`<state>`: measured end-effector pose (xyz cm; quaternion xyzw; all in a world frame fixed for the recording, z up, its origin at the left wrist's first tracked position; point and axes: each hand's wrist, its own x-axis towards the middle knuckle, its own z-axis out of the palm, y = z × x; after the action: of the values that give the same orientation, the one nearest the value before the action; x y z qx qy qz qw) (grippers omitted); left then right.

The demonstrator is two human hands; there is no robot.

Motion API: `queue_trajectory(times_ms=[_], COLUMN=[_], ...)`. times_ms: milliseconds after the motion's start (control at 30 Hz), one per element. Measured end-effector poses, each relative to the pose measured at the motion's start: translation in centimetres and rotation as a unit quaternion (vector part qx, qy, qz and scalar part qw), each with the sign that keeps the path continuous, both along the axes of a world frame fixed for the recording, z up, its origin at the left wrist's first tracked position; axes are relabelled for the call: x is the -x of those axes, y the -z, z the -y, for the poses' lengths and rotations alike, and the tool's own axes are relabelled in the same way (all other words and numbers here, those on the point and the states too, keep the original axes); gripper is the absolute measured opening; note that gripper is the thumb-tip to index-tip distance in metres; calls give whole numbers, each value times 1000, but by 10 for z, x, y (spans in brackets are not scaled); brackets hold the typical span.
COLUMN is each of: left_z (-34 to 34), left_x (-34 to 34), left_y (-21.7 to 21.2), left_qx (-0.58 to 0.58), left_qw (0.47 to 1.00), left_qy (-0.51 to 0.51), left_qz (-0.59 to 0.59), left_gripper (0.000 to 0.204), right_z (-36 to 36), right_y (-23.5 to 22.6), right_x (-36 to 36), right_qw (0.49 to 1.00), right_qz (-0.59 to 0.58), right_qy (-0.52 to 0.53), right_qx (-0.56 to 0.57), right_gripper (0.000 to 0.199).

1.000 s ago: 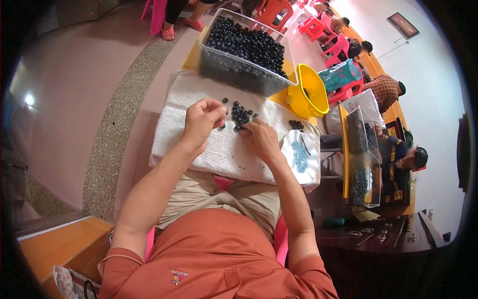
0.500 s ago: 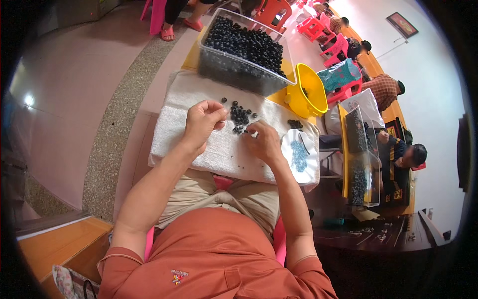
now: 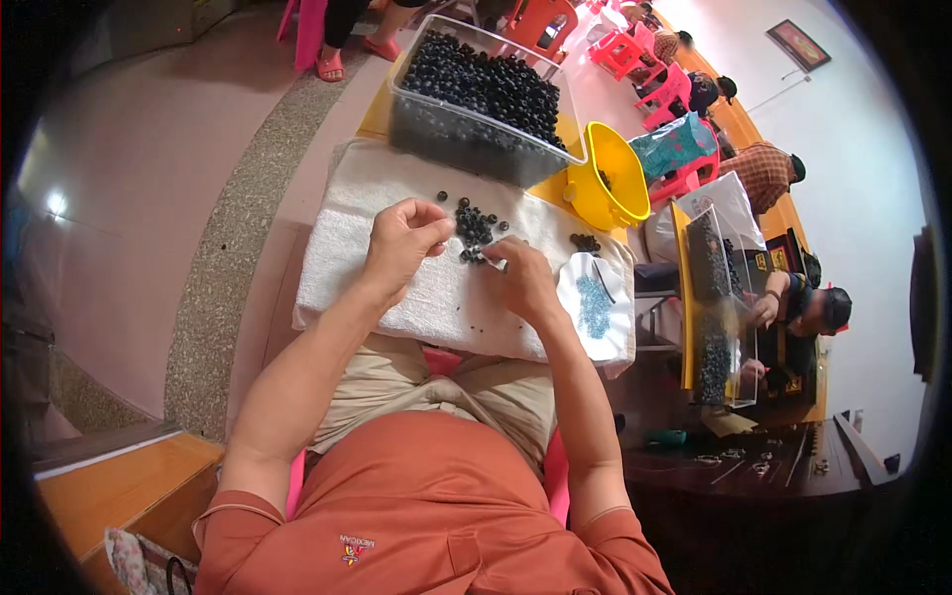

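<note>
A loose pile of dark round beads lies on a white towel between my hands. My left hand hovers left of the pile, thumb and forefinger pinched together; whatever they hold is too small to make out. At the pile's near right side, my right hand has its fingertips pinched by the lowest beads, and I cannot make out what is in them. Beside it on the right, a white scalloped dish holds small blue beads. A smaller cluster of dark beads sits just beyond the dish.
Behind the towel stands a clear plastic bin full of dark beads. A yellow basket is at its right. Farther right, a person works beside another clear bin. Pink chairs and other people line the wall.
My right hand has shifted very slightly near the pile, while my left hand keeps its pinch. The person at the right has moved their hands toward the clear bin.
</note>
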<state>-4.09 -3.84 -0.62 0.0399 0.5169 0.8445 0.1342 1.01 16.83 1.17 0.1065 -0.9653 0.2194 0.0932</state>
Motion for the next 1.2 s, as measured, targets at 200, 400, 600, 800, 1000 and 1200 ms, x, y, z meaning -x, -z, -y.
queue_trajectory(times_ms=[200,400,600,800,1000,1200], left_z=[0,4,-3,-4,3,1], left_x=[0,1,-7,-14,-15,-15], left_y=[-2,2,-8,-16,-22,-22], left_qx=[-6,6,59,9,-25,-78], left_qw=[1000,1000,996,992,983,976], left_qy=[-3,4,40,129,175,194], left_qz=[1,-10,-49,9,47,60], left_gripper=[12,12,12,13,11,9], right_z=[18,29,23,31,33,31], right_y=[-5,-3,-1,-15,-20,-19], right_x=[2,6,0,-9,-14,-18], right_qw=[999,994,993,967,957,947], right_qz=[-10,7,-96,-185,-160,-156], right_qy=[-24,-23,-48,-88,-100,-94], right_qx=[-45,-105,42,149,220,263], right_gripper=[21,17,19,23,26,27])
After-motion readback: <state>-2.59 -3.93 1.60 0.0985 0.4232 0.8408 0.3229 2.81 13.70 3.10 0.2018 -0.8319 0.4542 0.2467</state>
